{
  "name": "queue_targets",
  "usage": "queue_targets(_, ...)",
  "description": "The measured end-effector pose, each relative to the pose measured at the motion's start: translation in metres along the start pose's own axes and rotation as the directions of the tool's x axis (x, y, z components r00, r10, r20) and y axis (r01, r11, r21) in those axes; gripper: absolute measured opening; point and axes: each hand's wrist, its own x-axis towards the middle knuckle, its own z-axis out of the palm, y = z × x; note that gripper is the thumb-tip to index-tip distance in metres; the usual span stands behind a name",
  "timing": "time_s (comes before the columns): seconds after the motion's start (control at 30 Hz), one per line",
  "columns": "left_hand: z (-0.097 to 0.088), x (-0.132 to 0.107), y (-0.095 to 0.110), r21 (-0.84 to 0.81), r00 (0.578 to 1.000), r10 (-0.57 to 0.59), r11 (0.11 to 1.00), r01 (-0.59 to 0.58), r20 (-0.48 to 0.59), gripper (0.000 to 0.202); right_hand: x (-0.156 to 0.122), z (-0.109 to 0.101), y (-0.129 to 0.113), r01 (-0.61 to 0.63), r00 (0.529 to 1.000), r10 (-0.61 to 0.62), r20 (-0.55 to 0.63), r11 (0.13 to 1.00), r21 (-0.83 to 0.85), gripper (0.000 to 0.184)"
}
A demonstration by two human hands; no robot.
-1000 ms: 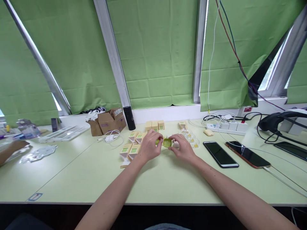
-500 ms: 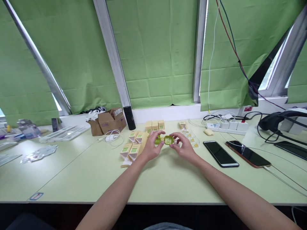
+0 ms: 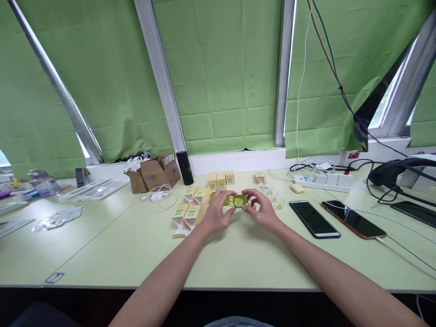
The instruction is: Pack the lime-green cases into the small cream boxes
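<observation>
Green case [image 3: 240, 201] is held open at the center of the frame, between both hands; whether the table [image 3: 252, 259] is touched by it cannot be told. Its left part is grasped by the left hand [image 3: 218, 212], with some of it hidden behind the fingers. Its right edge is pinched by the thumb and fingertips of the right hand [image 3: 260, 209]. Small yellowish bits are seen mid-case, too small to be identified.

Small boxes [image 3: 191, 213] with green windows are grouped just left of the left hand; more boxes [image 3: 221, 178] are lined up behind it. Clear tray [image 3: 277, 203] with yellow spots is set just beside the right hand, partly covered by it. Two phones [image 3: 315, 219] are laid at right of center. Carton [image 3: 160, 171] and black cylinder [image 3: 184, 168] are placed left of center, near the wall.
</observation>
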Motion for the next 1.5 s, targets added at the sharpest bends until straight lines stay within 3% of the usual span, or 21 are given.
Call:
queue_targets(0.3,0.0012,-0.0006,-0.0022,0.031,1.000,0.018,0.999,-0.018,-0.024,0.039,0.0002,0.0001,-0.0013,-0.012,1.000,0.011,0.017,0.999,0.034,0.034)
queue_targets(0.53,0.0033,-0.0003,-0.0037,0.024,0.997,-0.033,0.999,0.035,-0.068,0.034,-0.0001,-0.0017,-0.0053,-0.027,0.998,0.025,0.050,0.999,0.030,0.034)
queue_targets(0.9,0.0058,0.0017,-0.0054,0.038,0.989,-0.089,0.995,0.094,-0.121,0.021,-0.0025,-0.0029,-0.0040,0.007,0.995,-0.001,0.099,0.999,-0.053,0.051)
queue_targets(1.2,0.0081,0.0019,-0.0040,0.002,0.977,-0.194,0.981,0.195,-0.084,0.027,-0.0014,-0.0020,-0.0047,0.005,0.995,0.002,0.102,0.998,-0.070,0.041)
queue_targets(1.5,0.0024,0.0027,-0.0042,0.010,0.988,-0.151,0.988,0.151,-0.039,0.025,-0.0001,-0.0036,-0.0034,-0.019,0.992,0.021,0.122,1.000,-0.019,0.039)
